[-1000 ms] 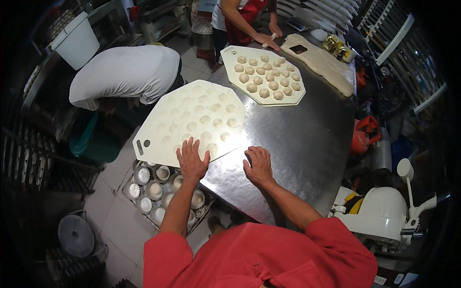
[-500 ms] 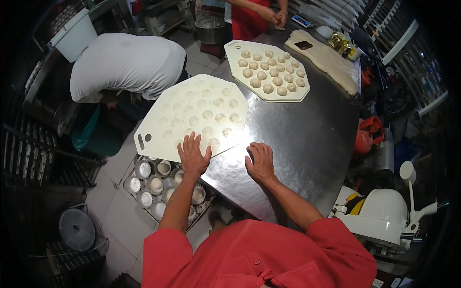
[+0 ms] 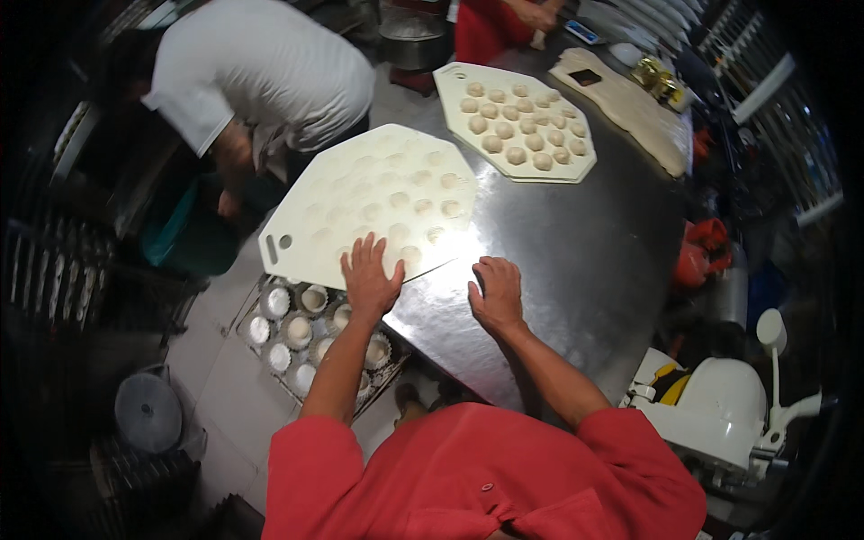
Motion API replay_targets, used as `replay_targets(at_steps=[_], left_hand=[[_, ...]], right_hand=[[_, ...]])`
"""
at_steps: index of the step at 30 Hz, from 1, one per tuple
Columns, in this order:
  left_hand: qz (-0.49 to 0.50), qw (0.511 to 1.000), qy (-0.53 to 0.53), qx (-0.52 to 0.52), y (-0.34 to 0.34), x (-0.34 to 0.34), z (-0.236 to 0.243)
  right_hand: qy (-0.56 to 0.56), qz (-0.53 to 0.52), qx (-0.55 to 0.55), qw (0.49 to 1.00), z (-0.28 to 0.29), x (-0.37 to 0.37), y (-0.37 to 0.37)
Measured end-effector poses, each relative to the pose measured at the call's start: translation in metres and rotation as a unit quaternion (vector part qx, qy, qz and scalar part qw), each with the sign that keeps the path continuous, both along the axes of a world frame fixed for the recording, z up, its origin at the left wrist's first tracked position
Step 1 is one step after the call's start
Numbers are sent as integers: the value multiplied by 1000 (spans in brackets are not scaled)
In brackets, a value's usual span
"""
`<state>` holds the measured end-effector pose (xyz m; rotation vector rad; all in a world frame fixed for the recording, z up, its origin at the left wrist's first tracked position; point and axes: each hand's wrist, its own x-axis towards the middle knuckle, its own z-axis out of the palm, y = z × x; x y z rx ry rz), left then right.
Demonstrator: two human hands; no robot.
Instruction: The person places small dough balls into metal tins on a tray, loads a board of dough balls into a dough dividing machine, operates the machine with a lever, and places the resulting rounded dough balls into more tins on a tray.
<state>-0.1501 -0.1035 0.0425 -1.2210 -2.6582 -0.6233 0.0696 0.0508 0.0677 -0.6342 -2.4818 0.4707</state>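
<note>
My left hand (image 3: 371,277) lies flat with fingers spread on the near edge of a cream, many-sided board (image 3: 315,257). That board bears rows of pale round marks and has a slot and a hole at its left corner. To the right, my right hand (image 3: 497,295) rests on the steel table (image 3: 558,270), fingers loosely bent, thumb apart, nothing seen in it. Farther back sits a second cream board (image 3: 454,76), apparently stacked on another, holding several dough balls (image 3: 516,155).
A long dough slab (image 3: 621,108) with a dark phone (image 3: 586,77) on it lies at the far right. Below the table's left edge is a tray of fluted cups (image 3: 298,331). A person in white (image 3: 261,72) bends beside a green bin (image 3: 184,229). A white machine (image 3: 720,409) stands right.
The view has shifted slightly. The person in white has risen a little, and an arm now shows over the bin. Both my hands keep their places on the board and table.
</note>
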Motion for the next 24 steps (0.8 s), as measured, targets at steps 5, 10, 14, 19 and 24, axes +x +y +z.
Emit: replay_targets(at_steps=[5, 10, 14, 19, 24], left_hand=[[-37, 999, -6, -3, -8, 1, 7], [-64, 998, -16, 16, -15, 8, 9], [-37, 999, -6, 30, -6, 5, 5], [-25, 999, 1, 21, 0, -1, 2], [-37, 999, 0, 11, 13, 4, 5]], right_hand=[[20, -42, 39, 998, -11, 14, -22], [-22, -73, 51, 996, 1, 25, -42], [20, -44, 56, 997, -6, 15, -22], [1, -36, 26, 999, -4, 4, -11], [-5, -49, 18, 999, -3, 12, -1]])
